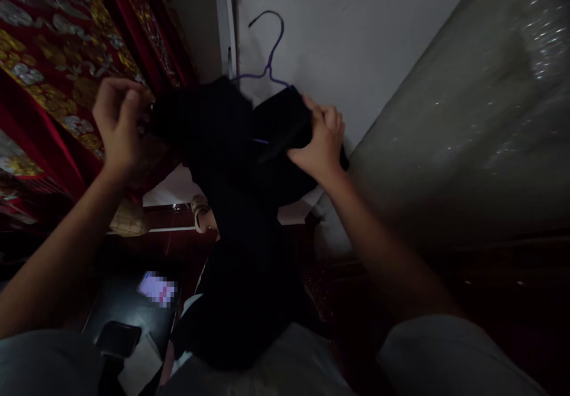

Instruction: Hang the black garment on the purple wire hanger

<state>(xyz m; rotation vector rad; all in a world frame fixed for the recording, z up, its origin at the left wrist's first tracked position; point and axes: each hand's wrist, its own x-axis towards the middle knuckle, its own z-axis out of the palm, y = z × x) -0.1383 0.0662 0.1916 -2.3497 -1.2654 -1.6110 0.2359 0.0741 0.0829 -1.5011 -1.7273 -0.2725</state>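
A black garment [240, 206] hangs down in front of me, its lower part reaching over my lap. Inside its neck opening sits a thin purple wire hanger [269, 66], its hook pointing up against the pale wall. My left hand [120, 120] pinches the garment's left edge, thumb against fingers. On the other side my right hand [321, 138] is closed on the cloth by the collar, close to the hanger's right arm. The picture is dark, so folds and seams of the black cloth are hard to make out.
Red cloth with gold and silver patterns [57, 75] hangs at the left. Plastic-wrapped material [467, 129] leans at the right. Low down on a dark surface lie a lit phone [158, 289] and a dark phone-like object [118, 339]. A beige clog [200, 211] shows behind the garment.
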